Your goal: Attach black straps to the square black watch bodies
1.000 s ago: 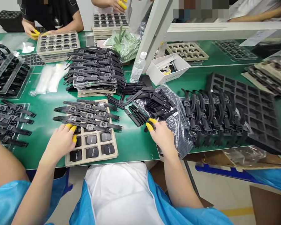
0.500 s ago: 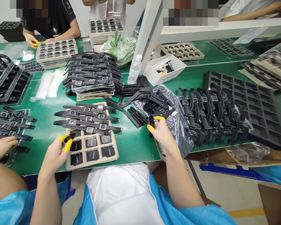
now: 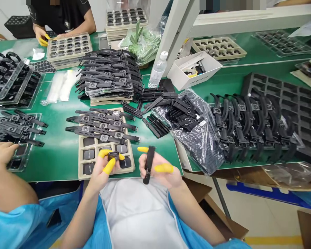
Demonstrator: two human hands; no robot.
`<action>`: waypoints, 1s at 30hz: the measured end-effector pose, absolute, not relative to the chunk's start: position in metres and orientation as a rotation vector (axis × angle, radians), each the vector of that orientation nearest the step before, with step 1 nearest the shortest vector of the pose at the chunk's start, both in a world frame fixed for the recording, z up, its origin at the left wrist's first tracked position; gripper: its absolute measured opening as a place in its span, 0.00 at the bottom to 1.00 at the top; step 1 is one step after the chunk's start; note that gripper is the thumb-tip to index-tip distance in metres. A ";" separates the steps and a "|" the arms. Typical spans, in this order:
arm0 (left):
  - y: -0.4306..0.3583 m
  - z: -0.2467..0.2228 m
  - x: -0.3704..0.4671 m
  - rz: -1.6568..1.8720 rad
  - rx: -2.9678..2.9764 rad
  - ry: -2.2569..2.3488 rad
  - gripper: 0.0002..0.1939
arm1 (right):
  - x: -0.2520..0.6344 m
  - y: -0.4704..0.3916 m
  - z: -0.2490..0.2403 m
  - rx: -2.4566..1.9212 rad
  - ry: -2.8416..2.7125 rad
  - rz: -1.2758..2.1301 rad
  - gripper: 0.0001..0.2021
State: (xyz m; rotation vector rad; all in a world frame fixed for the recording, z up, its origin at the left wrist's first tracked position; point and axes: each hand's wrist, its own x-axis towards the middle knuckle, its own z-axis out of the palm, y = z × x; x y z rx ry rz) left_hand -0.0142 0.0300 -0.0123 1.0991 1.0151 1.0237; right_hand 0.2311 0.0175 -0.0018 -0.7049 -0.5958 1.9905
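My left hand (image 3: 103,171), with yellow finger covers, pinches a small black watch case (image 3: 113,156) over the front of a beige compartment tray (image 3: 81,168). Just right of that tray, near the table's front edge, my right hand (image 3: 162,168) holds a black watch strap (image 3: 149,162) upright. Across the back of the tray lie several watches with straps (image 3: 102,127); dark square pieces sit in its front compartments. Loose black straps (image 3: 157,125) lie on the green table behind my right hand.
Watches on trays (image 3: 107,74) are stacked behind. A bottle (image 3: 158,71) and white box (image 3: 194,72) stand at the centre back. Strapped watches (image 3: 248,117) and a black foam tray (image 3: 298,114) are at right. A person's arm (image 3: 5,173) reaches in at left; another person sits opposite.
My right hand has come back from the strap pile toward my body with a strap. My left hand has moved right with a watch case. The view has shifted slightly.
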 end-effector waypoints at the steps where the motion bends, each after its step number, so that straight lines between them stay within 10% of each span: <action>1: 0.030 -0.014 -0.008 1.018 1.093 1.009 0.15 | 0.223 0.015 -0.001 -0.744 -0.600 2.029 0.19; 14: 0.033 -0.017 -0.005 0.740 2.038 0.863 0.31 | 0.193 0.001 -0.005 -0.867 -0.947 2.109 0.20; 30: 0.027 -0.015 0.001 0.792 2.125 0.983 0.25 | 0.187 0.001 -0.016 -0.858 -0.704 2.049 0.17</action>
